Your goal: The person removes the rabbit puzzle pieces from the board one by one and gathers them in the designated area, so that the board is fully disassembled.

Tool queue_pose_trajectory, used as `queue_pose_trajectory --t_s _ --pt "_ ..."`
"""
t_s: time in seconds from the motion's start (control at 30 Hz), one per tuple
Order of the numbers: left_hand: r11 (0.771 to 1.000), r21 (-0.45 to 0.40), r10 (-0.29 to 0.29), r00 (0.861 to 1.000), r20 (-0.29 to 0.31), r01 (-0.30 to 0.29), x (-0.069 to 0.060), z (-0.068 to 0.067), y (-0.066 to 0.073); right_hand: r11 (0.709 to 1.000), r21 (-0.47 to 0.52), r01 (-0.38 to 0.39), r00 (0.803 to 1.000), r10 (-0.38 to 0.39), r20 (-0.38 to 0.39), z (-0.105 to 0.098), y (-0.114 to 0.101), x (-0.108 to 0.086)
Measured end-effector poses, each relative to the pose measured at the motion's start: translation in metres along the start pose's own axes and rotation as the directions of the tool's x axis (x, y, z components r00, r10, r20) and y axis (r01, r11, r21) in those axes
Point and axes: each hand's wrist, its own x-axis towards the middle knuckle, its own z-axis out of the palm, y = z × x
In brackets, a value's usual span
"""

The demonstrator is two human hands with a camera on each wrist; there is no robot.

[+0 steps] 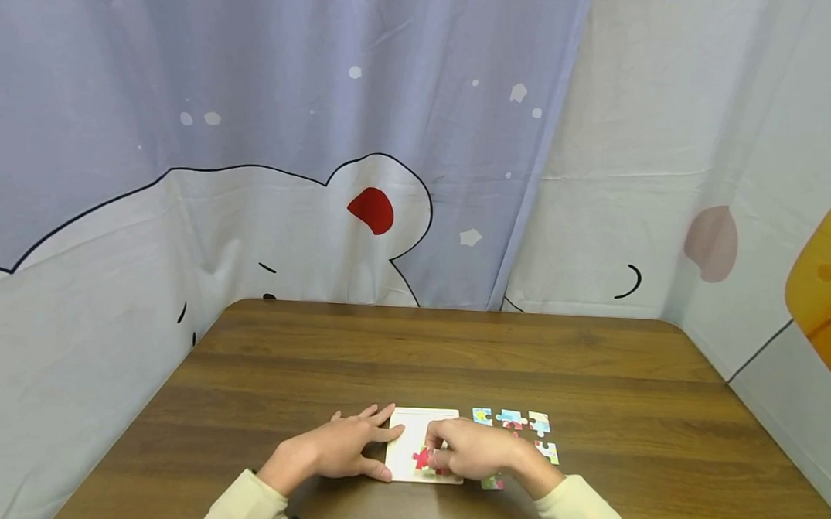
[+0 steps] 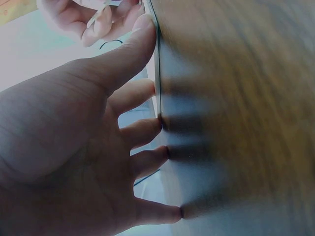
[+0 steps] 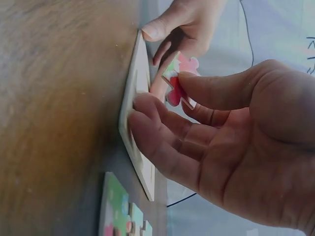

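A pale, shallow puzzle tray (image 1: pixel 407 445) lies on the wooden table in the head view. My left hand (image 1: pixel 345 444) rests along its left side, fingers spread, with the thumb and index finger touching the tray's edge. Over the tray's right half, my right hand (image 1: pixel 475 449) pinches a jigsaw piece (image 3: pixel 178 81) between thumb and fingers. The piece is pink, red and green, and the right wrist view shows it tilted and lifted above the tray. The other fingertips of that hand touch the tray or hover just over it; I cannot tell which.
Several loose jigsaw pieces (image 1: pixel 511 418) lie on the table (image 1: pixel 299 363) to the right of the tray, some partly hidden by the right hand. A printed curtain (image 1: pixel 250 229) hangs behind the table's far edge.
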Motion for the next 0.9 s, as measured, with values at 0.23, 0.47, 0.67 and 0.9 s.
queue_pose_trajectory --t_s 0.23,0.47,0.67,0.9 --pt "1.000 -0.003 -0.001 1.000 0.001 0.001 0.000 0.000 0.000 0.995 0.096 -0.033 0.999 0.033 0.009 -0.008 0.002 -0.006" --pt "1.000 -0.006 -0.001 1.000 0.004 0.001 0.000 -0.001 0.000 0.981 0.192 -0.042 0.998 0.050 -0.037 -0.025 0.005 -0.013" --pt "1.000 -0.009 -0.004 1.000 0.018 0.004 0.000 -0.001 0.000 0.961 0.276 -0.015 0.997 0.037 -0.071 -0.038 0.012 -0.025" --pt "1.000 -0.015 0.000 1.000 0.009 0.000 0.001 -0.001 0.001 0.975 0.224 -0.006 0.996 0.026 -0.089 -0.051 0.032 -0.049"
